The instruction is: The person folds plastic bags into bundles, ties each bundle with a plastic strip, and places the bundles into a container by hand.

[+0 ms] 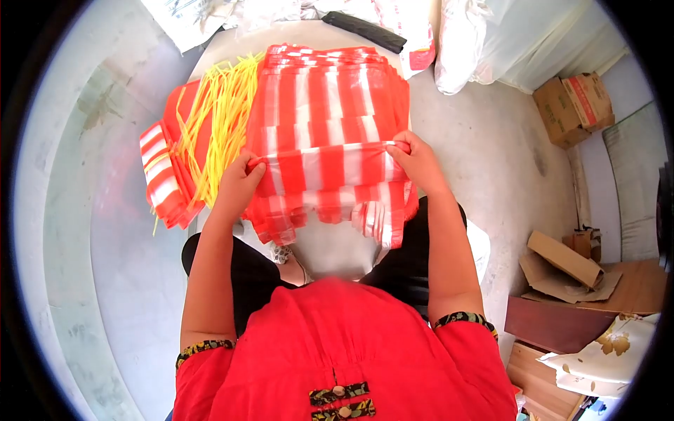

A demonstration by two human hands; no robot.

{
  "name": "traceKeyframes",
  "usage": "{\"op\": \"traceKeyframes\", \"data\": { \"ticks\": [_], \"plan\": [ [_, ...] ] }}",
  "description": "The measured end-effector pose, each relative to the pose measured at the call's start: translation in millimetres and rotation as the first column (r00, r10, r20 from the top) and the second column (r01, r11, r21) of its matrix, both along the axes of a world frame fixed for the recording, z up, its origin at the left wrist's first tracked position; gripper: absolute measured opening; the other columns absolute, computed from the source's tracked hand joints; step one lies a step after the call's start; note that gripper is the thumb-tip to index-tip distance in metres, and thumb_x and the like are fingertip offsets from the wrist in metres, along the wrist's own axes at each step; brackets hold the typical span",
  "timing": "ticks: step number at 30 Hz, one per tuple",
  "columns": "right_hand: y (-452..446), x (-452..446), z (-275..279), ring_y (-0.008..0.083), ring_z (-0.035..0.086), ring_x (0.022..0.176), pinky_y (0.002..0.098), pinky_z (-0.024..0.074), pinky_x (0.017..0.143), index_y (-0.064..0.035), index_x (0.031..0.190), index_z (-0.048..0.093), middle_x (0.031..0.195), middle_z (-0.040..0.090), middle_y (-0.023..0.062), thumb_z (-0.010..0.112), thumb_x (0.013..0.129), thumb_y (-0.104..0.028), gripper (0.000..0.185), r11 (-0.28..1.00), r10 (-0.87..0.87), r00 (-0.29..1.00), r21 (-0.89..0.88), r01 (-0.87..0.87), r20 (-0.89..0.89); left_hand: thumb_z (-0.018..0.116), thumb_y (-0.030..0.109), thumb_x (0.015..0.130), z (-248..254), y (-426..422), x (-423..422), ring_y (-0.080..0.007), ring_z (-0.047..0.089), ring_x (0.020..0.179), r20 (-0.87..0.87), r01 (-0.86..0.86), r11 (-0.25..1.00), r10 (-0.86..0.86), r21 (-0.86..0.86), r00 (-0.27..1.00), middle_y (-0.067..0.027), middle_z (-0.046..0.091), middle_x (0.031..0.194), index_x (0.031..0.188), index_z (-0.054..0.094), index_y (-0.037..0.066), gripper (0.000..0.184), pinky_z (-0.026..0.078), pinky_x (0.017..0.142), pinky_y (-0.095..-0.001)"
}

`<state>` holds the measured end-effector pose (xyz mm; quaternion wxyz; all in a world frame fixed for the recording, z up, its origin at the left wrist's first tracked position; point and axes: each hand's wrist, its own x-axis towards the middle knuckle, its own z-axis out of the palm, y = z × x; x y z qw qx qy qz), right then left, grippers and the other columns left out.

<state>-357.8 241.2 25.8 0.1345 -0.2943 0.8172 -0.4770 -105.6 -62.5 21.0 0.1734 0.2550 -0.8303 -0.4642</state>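
Observation:
A red-and-white striped plastic sheet [330, 168] is stretched between my two hands across the front of a stack of similar striped sheets [319, 91]. My left hand [242, 175] pinches its folded upper edge at the left. At the other end of that edge, my right hand [418, 161] grips it between thumb and fingers. The sheet's lower part hangs over my lap with ragged, bunched ends. Left of the stack lies a bundle of yellow strips [221, 119], close to my left hand. Under the strips is a folded red-and-white striped pile [165, 172].
A black rolled package [365, 31] and white bags [460, 45] are at the table's [281, 34] far side. To the right stand a cardboard box [572, 105] and flattened cardboard [565, 266] on a wooden cabinet [554, 323].

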Motion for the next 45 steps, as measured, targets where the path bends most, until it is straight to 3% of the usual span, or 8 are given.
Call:
{"op": "traceKeyframes", "data": {
  "ticks": [3,6,15,21,26,29,35,45],
  "plan": [
    [-12,-15,-23,0.0109,0.057,0.081,0.0291,0.0493,0.075,-0.0051,0.117,0.059,0.090,0.064,0.0029,0.069,0.097,-0.019,0.026,0.999,-0.013,0.994,-0.037,0.009,-0.106,0.066,0.022,0.099,-18,-9,-15,-0.0237,0.062,0.074,0.049,-0.054,0.994,0.058,-0.091,0.997,-0.0136,0.064,0.080,0.098,0.062,0.000,0.023,0.049,0.070,-0.0363],
    [-18,-25,-39,0.0328,0.062,0.117,0.0404,0.0487,0.099,-0.0035,0.127,0.060,0.126,0.064,0.0192,0.066,0.098,-0.028,0.039,0.999,-0.008,1.000,-0.033,0.008,-0.025,0.067,0.024,0.098,-25,-11,-22,-0.0291,0.063,0.075,0.060,-0.109,0.986,0.117,-0.124,0.991,-0.0165,0.065,0.081,0.098,0.062,0.000,0.025,0.049,0.070,-0.0392],
    [-20,-22,-47,0.0418,0.064,0.110,0.0458,0.0507,0.096,-0.0035,0.122,0.063,0.120,0.067,0.0220,0.064,0.097,-0.029,0.036,0.988,-0.081,0.991,0.121,0.094,-0.104,0.066,0.026,0.097,-29,2,-35,-0.0357,0.069,0.082,0.044,-0.231,0.953,0.244,-0.195,0.969,-0.0202,0.070,0.088,0.102,0.064,0.001,0.026,0.053,0.074,-0.0424],
    [-27,0,-18,0.0283,0.065,0.108,0.0407,0.0528,0.090,-0.0074,0.111,0.069,0.118,0.069,0.0107,0.073,0.090,-0.022,0.025,0.875,0.028,0.811,0.407,0.263,-0.585,0.068,0.029,0.095,-32,1,-37,-0.0375,0.069,0.079,0.075,-0.247,0.935,0.273,-0.255,0.959,-0.0189,0.070,0.085,0.101,0.063,0.002,0.028,0.053,0.072,-0.0449],
    [-45,46,-3,0.0337,0.050,0.136,0.0491,0.0404,0.112,-0.0082,0.129,0.064,0.142,0.057,0.0117,0.078,0.084,-0.025,0.051,0.926,0.378,0.640,0.277,-0.257,-0.669,0.072,0.029,0.091,-15,10,-39,-0.0370,0.069,0.090,0.210,-0.263,0.927,0.323,-0.269,0.923,-0.0182,0.071,0.097,0.102,0.064,0.003,0.029,0.053,0.077,-0.0470],
    [-57,50,-16,0.0356,0.043,0.143,0.0512,0.0339,0.118,-0.0087,0.141,0.056,0.152,0.049,0.0144,0.082,0.081,-0.031,0.069,0.873,0.486,0.622,0.372,-0.315,-0.614,0.076,0.026,0.084,-7,17,-37,-0.0352,0.064,0.112,-0.033,-0.144,0.695,0.170,-0.704,0.985,-0.0173,0.067,0.122,0.111,0.065,0.004,0.036,0.050,0.092,-0.0481],
    [-62,49,-19,0.0352,0.040,0.146,0.0487,0.0325,0.120,-0.0093,0.143,0.053,0.153,0.049,0.0135,0.080,0.081,-0.025,0.070,0.841,0.531,0.637,0.437,-0.319,-0.558,0.077,0.020,0.079,-4,46,-39,-0.0355,0.045,0.143,0.251,0.423,0.622,-0.348,-0.659,0.903,-0.0168,0.053,0.149,0.140,0.056,0.006,0.067,0.037,0.119,-0.0474],
    [-36,31,-14,0.0322,0.049,0.138,0.0463,0.0404,0.112,-0.0047,0.133,0.060,0.143,0.056,0.0132,0.071,0.080,-0.011,0.054,0.873,0.477,0.642,0.404,-0.272,-0.600,0.067,0.007,0.076,-15,26,-28,-0.0331,0.047,0.142,0.310,0.369,0.553,-0.200,-0.747,0.929,-0.0173,0.053,0.150,0.142,0.056,0.005,0.067,0.038,0.118,-0.0454]
  ]
}}
